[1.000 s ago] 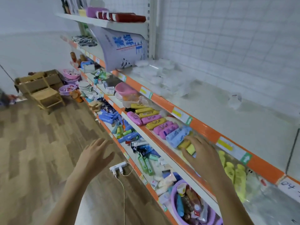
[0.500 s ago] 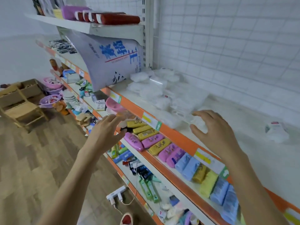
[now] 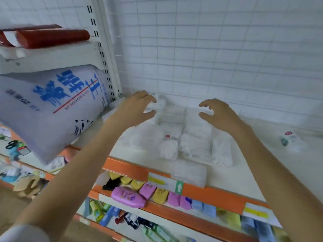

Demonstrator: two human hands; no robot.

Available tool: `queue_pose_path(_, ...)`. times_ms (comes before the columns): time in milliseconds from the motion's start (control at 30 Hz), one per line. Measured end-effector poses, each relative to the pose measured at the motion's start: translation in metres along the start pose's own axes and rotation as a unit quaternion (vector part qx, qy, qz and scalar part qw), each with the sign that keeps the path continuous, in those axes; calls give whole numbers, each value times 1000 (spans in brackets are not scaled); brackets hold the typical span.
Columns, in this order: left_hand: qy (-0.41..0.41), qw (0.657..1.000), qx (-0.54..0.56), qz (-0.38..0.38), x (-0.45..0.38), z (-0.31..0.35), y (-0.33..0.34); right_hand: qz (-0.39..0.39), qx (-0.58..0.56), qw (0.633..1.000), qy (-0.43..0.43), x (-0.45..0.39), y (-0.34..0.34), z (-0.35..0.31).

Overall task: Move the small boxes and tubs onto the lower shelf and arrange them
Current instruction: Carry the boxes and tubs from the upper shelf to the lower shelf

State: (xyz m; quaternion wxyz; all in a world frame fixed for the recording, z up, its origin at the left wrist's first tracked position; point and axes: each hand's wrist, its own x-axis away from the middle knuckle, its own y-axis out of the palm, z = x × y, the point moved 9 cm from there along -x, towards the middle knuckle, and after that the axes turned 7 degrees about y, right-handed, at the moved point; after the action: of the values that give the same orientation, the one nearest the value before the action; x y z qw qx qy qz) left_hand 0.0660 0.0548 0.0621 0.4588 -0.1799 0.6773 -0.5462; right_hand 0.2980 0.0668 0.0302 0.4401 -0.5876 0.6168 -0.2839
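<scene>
Head view: both hands reach over the white shelf (image 3: 244, 172), fingers spread wide and lightly curved, holding nothing. The left hand (image 3: 138, 109) and right hand (image 3: 218, 113) flank the far end of a cluster of clear plastic boxes (image 3: 190, 137). A white sack (image 3: 52, 105) lies left.

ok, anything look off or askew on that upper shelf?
Yes. The big white sack with blue print leans tilted, its lower corner hanging past the shelf edge. One clear plastic tub overhangs the orange front strip. A lone small container lies apart at the right. Both hands hover empty.
</scene>
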Motion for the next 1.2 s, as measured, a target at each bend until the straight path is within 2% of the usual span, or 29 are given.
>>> queue_pose_path(133,22,991,58,-120,-61,-6,56,-64,-7,997,49,-38,22,18)
queue_pose_path(267,32,957,100,-270,-87,10,118,-171,4,983,71,-52,57,20)
queue_pose_path(333,28,942,102,-319,-88,12,138,-191,-5,978,83,-52,70,23)
queue_pose_path(467,41,938,110,-325,-88,6,150,-149,-31,984,93,-51,77,31)
queue_pose_path(733,101,943,-22,-315,-87,13,157,-148,3,983,109,-48,82,31)
queue_pose_path(900,104,948,-3,-301,-79,17,152,-149,7,982,116,-40,80,30)
queue_pose_path(1000,96,951,39,-291,-74,20,147,-133,27,985,111,-34,73,32)
queue_pose_path(1067,48,952,114,-281,-72,15,143,-106,36,988,105,-29,65,33)
queue_pose_path(1133,-1,943,193,-271,-69,11,140,-83,24,990,107,-24,56,37)
queue_pose_path(1200,-16,937,239,-253,-71,11,136,-68,-25,990,121,-18,47,42)
